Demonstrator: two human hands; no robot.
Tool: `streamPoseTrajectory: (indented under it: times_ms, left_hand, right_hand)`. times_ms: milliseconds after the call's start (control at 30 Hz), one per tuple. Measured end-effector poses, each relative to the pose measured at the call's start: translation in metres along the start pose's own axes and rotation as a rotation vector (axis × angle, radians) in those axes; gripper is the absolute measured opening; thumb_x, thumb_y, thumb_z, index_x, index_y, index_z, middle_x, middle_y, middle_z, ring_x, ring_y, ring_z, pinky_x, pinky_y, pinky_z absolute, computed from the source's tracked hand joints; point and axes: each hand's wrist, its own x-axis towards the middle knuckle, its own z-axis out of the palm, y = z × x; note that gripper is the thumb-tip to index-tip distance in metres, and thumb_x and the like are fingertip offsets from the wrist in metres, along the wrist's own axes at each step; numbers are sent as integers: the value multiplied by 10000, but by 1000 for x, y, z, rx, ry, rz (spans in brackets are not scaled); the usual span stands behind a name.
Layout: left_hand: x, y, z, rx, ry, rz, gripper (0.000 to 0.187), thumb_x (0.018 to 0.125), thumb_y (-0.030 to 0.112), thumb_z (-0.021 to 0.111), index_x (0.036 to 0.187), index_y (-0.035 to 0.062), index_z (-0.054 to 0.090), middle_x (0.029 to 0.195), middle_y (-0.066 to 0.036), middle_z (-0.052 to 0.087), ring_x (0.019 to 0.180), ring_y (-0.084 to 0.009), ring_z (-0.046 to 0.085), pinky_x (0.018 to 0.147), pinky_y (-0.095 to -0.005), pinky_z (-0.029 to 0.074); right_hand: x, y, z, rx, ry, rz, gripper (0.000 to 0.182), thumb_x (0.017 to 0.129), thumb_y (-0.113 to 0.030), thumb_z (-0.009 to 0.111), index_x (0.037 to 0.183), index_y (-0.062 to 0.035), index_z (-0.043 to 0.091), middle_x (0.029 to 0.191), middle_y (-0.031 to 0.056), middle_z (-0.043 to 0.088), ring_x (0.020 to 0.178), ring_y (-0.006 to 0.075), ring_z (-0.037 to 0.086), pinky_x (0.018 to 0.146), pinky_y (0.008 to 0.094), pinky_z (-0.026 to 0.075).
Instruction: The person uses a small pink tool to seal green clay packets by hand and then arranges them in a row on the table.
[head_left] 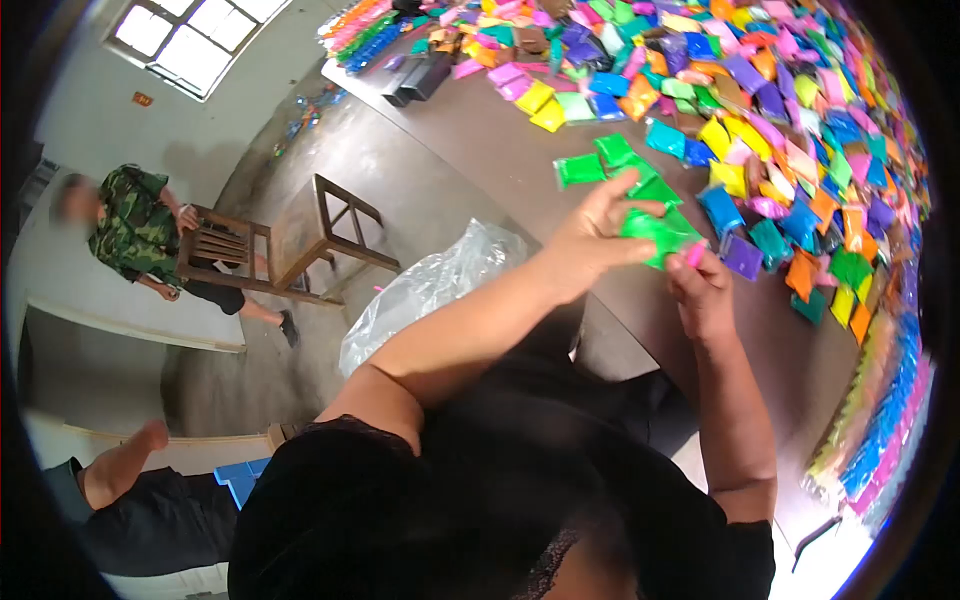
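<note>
My left hand (597, 232) is closed round a bright green packet (655, 230), thumb and fingers gripping its near side. My right hand (704, 290) is pinched at the packet's right edge, with a small pink thing (694, 254) at its fingertips; what that is I cannot tell. Just beyond my left fingers, more shiny green packets (585, 170) lie on the brown table (470, 130). Beyond my right hand, a purple packet (741, 257) and a blue packet (719, 210) edge the heap.
A wide heap of small coloured packets (745, 75) covers the table's far side. Coloured strips (880, 420) hang at the right. A clear plastic bag (430, 285) is beside my left forearm. A person in camouflage (135, 225) stands by a wooden chair (300, 240); another person's arm (125, 465) shows lower left.
</note>
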Motion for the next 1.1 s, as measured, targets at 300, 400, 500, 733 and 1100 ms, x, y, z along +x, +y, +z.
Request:
streamPoseTrajectory:
  times_ms: [300,400,500,733,1100]
  left_hand:
    - [17,-13,22,-413,-33,-187,429,962,196,686,1338,48,542,1193,-129,667,1112,-211,628,960,-346,485]
    - [26,-16,21,-242,-56,-123,427,953,167,689,1338,47,549,1204,-140,668,1103,-224,635,971,-358,484]
    - [24,-19,27,-324,-16,-41,443,970,184,667,1366,41,530,1289,-171,632,1210,-273,596,1012,-414,478]
    - [29,-10,9,-356,-115,-191,573,1008,428,566,1433,56,469,1393,-218,551,1300,-336,530,1067,-474,446]
    - [27,-13,13,-469,-59,-204,441,999,267,618,1368,54,506,1313,-209,601,1248,-333,569,1071,-455,464]
  right_hand:
    - [-4,1,4,-157,53,24,99,924,-144,722,969,-59,746,912,-44,678,853,67,582,765,243,457]
    - [-5,-8,19,-11,168,2,138,911,-139,738,1007,-41,731,884,-52,646,810,59,556,742,243,450]
    - [1,-2,19,130,192,14,95,908,-108,744,962,-31,736,806,-67,606,706,31,479,621,221,366]
    - [1,-9,16,22,157,125,146,904,-147,763,959,-13,749,853,-27,661,788,64,556,712,247,458]
    - [-1,-10,20,32,133,66,162,913,-173,758,939,-14,740,853,-22,674,791,69,569,726,255,475]
